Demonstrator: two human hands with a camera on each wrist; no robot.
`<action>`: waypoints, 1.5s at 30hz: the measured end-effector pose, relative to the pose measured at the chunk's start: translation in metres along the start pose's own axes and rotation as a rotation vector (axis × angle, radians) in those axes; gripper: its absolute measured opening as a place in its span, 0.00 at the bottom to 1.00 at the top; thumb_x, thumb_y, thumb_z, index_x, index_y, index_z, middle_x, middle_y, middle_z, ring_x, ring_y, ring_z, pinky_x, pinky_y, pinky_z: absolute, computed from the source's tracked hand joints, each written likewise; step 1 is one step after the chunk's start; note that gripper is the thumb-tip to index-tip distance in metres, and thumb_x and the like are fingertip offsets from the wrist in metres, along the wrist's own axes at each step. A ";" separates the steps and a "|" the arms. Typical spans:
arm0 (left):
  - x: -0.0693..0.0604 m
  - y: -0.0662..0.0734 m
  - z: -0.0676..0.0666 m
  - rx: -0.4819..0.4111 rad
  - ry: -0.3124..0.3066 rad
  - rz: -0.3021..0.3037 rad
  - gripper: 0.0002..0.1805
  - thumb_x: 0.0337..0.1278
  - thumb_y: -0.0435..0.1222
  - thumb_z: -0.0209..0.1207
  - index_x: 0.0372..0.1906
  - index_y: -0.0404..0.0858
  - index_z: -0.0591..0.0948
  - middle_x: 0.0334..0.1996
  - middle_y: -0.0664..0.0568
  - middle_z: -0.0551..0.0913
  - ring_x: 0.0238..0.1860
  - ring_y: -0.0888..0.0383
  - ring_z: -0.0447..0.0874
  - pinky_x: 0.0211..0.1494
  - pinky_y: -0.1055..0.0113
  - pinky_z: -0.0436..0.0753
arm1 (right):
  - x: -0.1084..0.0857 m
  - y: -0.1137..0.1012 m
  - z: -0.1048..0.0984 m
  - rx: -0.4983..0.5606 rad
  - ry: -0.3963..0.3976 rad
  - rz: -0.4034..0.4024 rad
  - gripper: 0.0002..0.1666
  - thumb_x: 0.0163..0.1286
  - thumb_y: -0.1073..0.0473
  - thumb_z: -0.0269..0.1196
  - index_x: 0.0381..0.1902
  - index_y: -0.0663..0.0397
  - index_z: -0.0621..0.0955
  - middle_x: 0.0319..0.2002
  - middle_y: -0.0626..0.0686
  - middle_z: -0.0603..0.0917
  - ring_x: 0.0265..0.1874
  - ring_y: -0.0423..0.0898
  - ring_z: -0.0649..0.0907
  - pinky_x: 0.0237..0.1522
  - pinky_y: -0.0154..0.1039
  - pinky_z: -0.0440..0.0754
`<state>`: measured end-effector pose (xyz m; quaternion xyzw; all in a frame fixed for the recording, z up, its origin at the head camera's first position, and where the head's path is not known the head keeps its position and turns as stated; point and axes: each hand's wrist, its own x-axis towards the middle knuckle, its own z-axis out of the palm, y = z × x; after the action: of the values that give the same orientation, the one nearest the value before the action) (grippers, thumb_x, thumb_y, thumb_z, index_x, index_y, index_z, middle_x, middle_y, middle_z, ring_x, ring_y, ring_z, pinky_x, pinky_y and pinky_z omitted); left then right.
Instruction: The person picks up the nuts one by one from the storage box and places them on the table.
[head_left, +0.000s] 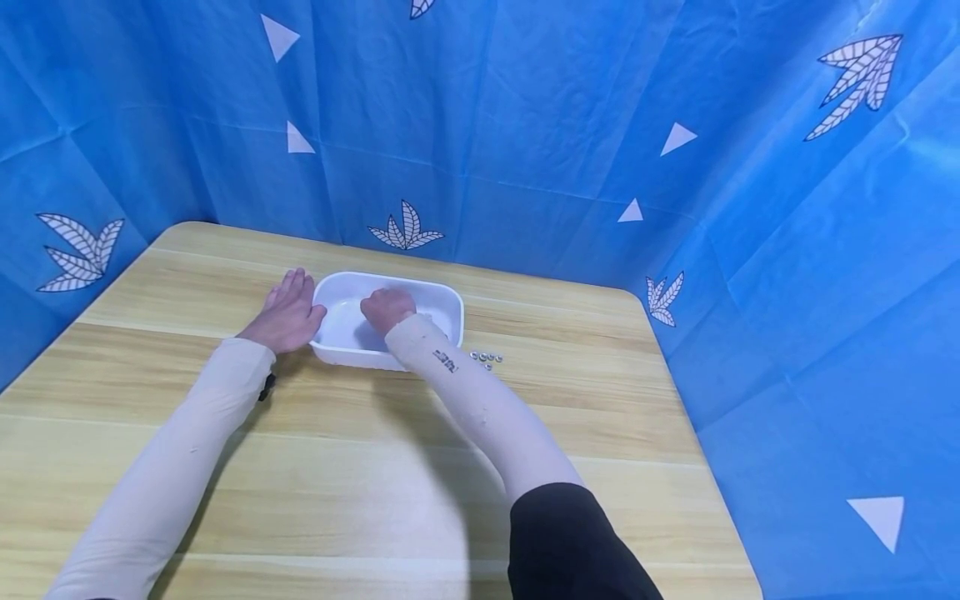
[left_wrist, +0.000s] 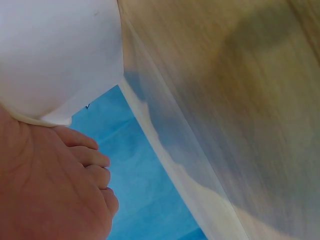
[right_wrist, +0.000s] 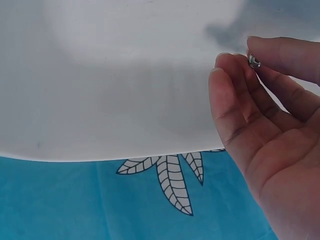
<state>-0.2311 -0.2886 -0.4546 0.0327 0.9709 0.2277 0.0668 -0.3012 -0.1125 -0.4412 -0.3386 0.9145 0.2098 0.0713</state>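
Note:
A white plastic tray [head_left: 356, 358] stands near the back of the table. At its left end my left hand [head_left: 288, 315] lies against the rim, thumb at the edge and fingers stretched forward outside it; the left wrist view shows this hand [left_wrist: 55, 185] beside the tray wall [left_wrist: 60, 55]. Over the tray's inside, my right hand [head_left: 388, 309] pinches a small silver metal nut [right_wrist: 254, 61] between thumb and fingertip. Just right of the tray, several similar nuts [head_left: 483, 357] lie grouped on the tabletop. The right forearm hides part of the tray's front right.
The wooden table [head_left: 315, 492] has rounded back corners. A blue curtain [head_left: 525, 133] with white leaf and triangle prints hangs behind the table and along its sides.

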 end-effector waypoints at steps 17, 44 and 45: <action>0.000 0.002 0.000 0.001 -0.004 0.006 0.41 0.79 0.47 0.28 0.78 0.17 0.36 0.80 0.23 0.28 0.82 0.28 0.22 0.83 0.33 0.32 | -0.008 0.007 -0.006 0.089 0.019 -0.090 0.15 0.80 0.60 0.57 0.59 0.45 0.82 0.52 0.48 0.89 0.47 0.41 0.88 0.48 0.34 0.89; 0.001 -0.001 0.001 0.001 -0.008 0.002 0.42 0.78 0.48 0.25 0.78 0.17 0.35 0.79 0.23 0.27 0.82 0.28 0.22 0.83 0.33 0.32 | -0.021 0.045 -0.008 0.310 -0.022 -0.106 0.12 0.76 0.68 0.58 0.52 0.49 0.80 0.42 0.49 0.85 0.39 0.41 0.81 0.44 0.31 0.82; 0.001 0.000 0.001 0.000 -0.008 0.002 0.42 0.78 0.48 0.25 0.78 0.17 0.35 0.79 0.23 0.27 0.82 0.28 0.22 0.83 0.33 0.32 | -0.021 0.046 -0.008 0.323 -0.023 -0.104 0.12 0.76 0.67 0.58 0.52 0.49 0.80 0.42 0.49 0.85 0.39 0.41 0.81 0.44 0.31 0.83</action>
<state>-0.2317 -0.2886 -0.4555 0.0347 0.9705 0.2278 0.0704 -0.3155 -0.0723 -0.4124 -0.3673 0.9166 0.0598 0.1462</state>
